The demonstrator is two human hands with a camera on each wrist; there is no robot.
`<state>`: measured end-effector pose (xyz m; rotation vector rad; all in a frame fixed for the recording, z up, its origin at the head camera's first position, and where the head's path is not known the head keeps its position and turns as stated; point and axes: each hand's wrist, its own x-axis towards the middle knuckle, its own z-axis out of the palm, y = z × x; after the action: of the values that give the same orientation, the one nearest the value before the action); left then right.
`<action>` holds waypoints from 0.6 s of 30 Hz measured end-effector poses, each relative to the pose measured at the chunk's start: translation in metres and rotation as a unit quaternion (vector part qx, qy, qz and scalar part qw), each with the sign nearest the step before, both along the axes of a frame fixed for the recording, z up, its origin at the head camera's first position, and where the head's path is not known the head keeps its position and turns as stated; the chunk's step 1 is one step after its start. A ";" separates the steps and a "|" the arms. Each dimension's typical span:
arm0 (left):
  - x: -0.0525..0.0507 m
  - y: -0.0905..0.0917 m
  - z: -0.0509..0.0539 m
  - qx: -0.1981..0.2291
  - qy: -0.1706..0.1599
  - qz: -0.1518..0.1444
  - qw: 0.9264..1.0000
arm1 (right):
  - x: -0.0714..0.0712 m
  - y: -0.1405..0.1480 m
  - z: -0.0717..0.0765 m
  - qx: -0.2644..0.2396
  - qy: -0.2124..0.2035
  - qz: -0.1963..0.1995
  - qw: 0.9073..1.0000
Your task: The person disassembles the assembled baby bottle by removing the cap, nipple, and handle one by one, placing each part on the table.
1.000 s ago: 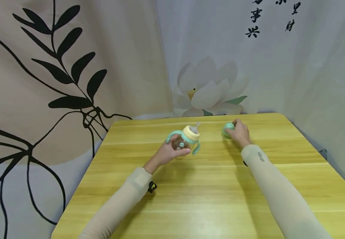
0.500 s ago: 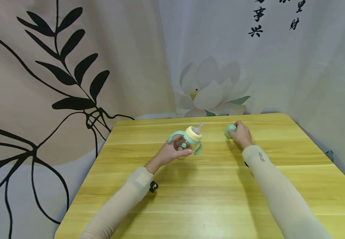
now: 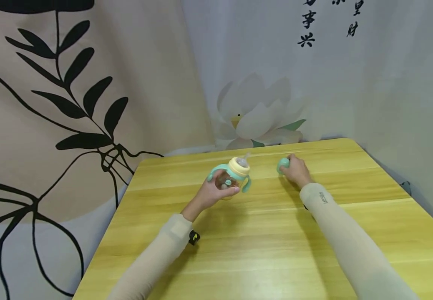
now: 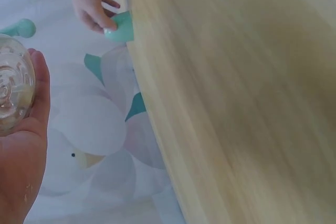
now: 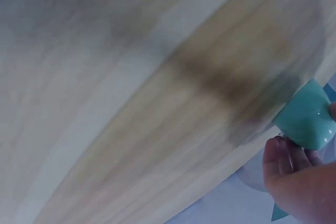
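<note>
A clear baby bottle with teal handles, a pale yellow collar and a straw-type spout leans to the right above the table. My left hand holds it round its body, thumb across the near side; in the left wrist view only part of the clear bottle shows. Farther right, my right hand grips a teal dome-shaped cap, low over the table's far part. Whether the cap touches the tabletop I cannot tell. In the right wrist view, fingers curl under the cap, which is partly cut off.
The light wooden table spreads beneath both hands, with its far edge just beyond them. A curtain printed with leaves, a lotus flower and writing hangs behind it. A small dark device sits at the left wrist.
The head view has shifted and tilted slightly. Both hands keep their hold on the bottle and the cap, with hardly any movement.
</note>
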<state>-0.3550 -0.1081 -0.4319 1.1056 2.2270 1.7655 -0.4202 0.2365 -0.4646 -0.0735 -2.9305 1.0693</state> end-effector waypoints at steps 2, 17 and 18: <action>0.002 -0.001 -0.002 0.001 -0.002 0.008 1.000 | 0.001 -0.001 -0.003 0.005 -0.001 0.006 1.000; -0.001 -0.005 0.009 -0.028 0.002 0.080 0.996 | 0.030 -0.051 0.107 0.034 0.160 0.072 0.984; -0.002 -0.005 0.009 -0.030 0.003 0.079 0.996 | 0.036 -0.057 0.115 0.023 0.163 0.082 0.983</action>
<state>-0.3566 -0.1127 -0.4230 0.9495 2.4152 1.7385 -0.3847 0.1797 -0.3494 0.3200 -2.6959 0.9265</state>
